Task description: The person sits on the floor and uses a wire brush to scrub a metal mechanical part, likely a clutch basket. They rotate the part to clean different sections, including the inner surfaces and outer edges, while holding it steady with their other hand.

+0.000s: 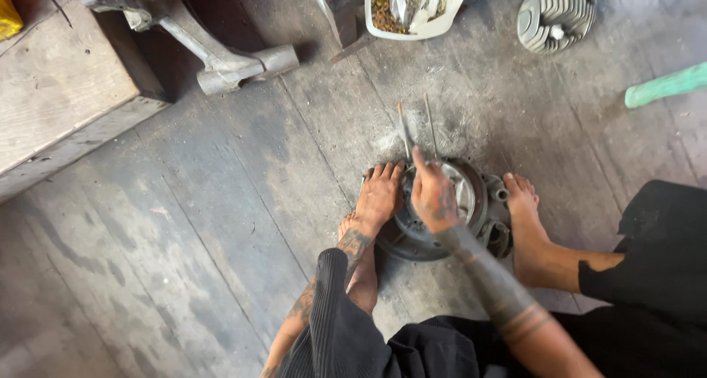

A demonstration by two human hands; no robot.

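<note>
A round grey metal engine part [471, 201] lies on the wooden floor, and my two bare feet pin it, the left foot [379, 195] on its left rim and the right foot [524, 216] at its right side. My right hand [434, 195] rests on the middle of the part with its fingers curled and one finger stretched toward two thin metal rods [429, 124] that stick out past the far edge. Whether it grips anything is hidden. My left hand [353, 244] is mostly hidden behind the left foot, at the part's near left edge.
A white tub [442, 26] of small parts stands at the back. A finned grey cylinder head [554, 13] lies right of it. A grey metal arm piece [221, 57] and a wooden platform [59, 91] are at the left, and a green handle [666, 85] lies at the right edge.
</note>
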